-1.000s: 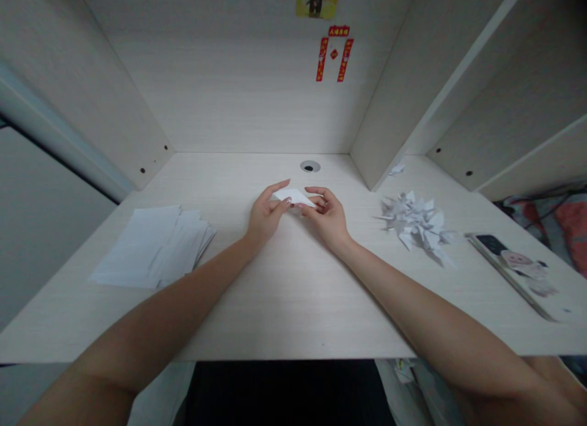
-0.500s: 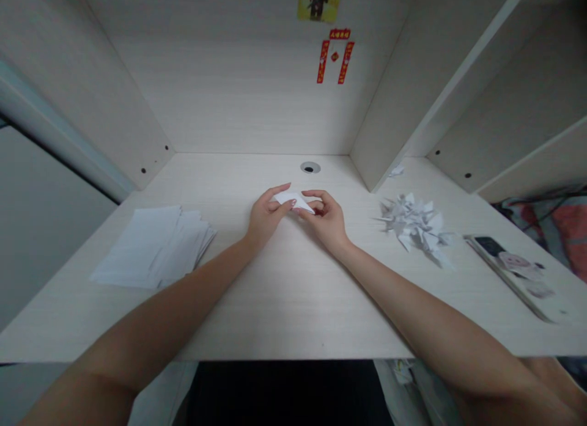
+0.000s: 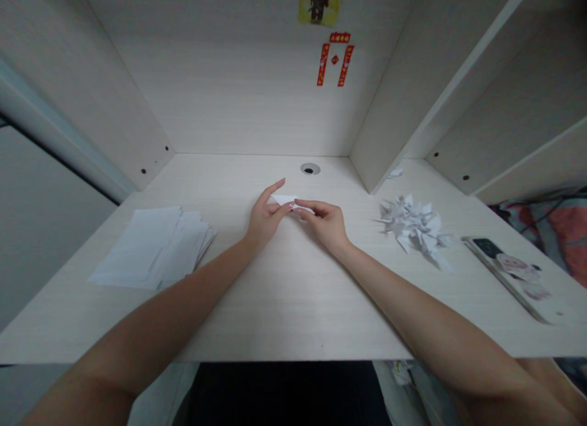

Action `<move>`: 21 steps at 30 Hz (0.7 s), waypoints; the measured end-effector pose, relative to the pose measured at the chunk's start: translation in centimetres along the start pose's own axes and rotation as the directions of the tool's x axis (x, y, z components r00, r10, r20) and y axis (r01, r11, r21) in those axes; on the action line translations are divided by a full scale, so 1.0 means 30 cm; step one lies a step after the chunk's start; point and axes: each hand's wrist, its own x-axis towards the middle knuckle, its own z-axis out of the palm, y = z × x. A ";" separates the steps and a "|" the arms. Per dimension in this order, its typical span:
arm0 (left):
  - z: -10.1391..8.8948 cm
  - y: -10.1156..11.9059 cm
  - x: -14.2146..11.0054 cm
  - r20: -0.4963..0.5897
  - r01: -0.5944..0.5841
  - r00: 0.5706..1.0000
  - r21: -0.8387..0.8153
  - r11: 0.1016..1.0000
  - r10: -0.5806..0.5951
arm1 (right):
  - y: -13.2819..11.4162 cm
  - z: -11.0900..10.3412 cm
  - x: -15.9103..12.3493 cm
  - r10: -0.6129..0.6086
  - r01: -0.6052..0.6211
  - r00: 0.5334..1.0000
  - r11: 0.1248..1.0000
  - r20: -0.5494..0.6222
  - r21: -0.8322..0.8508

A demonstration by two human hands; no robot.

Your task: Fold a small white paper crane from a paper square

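Two bare hands over desk [image 3: 284,316], small folded white paper [image 3: 282,200] between them, mid-desk, nearer us than round cable grommet [image 3: 310,168]. Left hand [image 3: 263,223]: thumb pressed on paper's near edge, index finger raised well clear, other fingers partly hidden. Right hand [image 3: 329,225]: thumb and index finger nearly together, pinching paper's right end. We see stack of white paper sheets [image 3: 147,242] at left; at right, heap of folded paper pieces [image 3: 414,221] (spiky lot), then smartphone [image 3: 518,282] lying face down.
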 end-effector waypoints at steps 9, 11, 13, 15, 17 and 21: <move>-0.001 -0.008 0.003 -0.019 -0.017 1.000 0.000 1.000 0.017 | -0.008 0.012 0.001 0.009 -0.009 1.000 0.988 -0.001 0.151; -0.001 -0.010 0.004 -0.022 -0.023 0.999 0.003 1.000 0.023 | -0.014 0.015 0.001 0.021 -0.020 1.000 0.981 -0.006 0.192; -0.002 -0.015 0.007 -0.026 -0.025 0.999 -0.016 1.000 0.024 | -0.017 0.015 0.001 0.043 -0.044 0.999 0.975 0.008 0.219; -0.003 -0.022 0.011 -0.035 -0.019 0.999 -0.046 0.999 0.017 | -0.017 0.012 0.001 0.062 -0.070 0.997 0.971 0.043 0.228; -0.005 -0.029 0.015 -0.051 -0.016 0.999 -0.071 0.997 0.012 | -0.016 0.006 0.002 0.073 -0.088 0.995 0.970 0.073 0.226; -0.012 -0.041 0.020 -0.084 -0.044 0.996 -0.053 0.998 0.040 | -0.007 -0.002 0.005 0.104 -0.121 0.991 0.968 0.087 0.221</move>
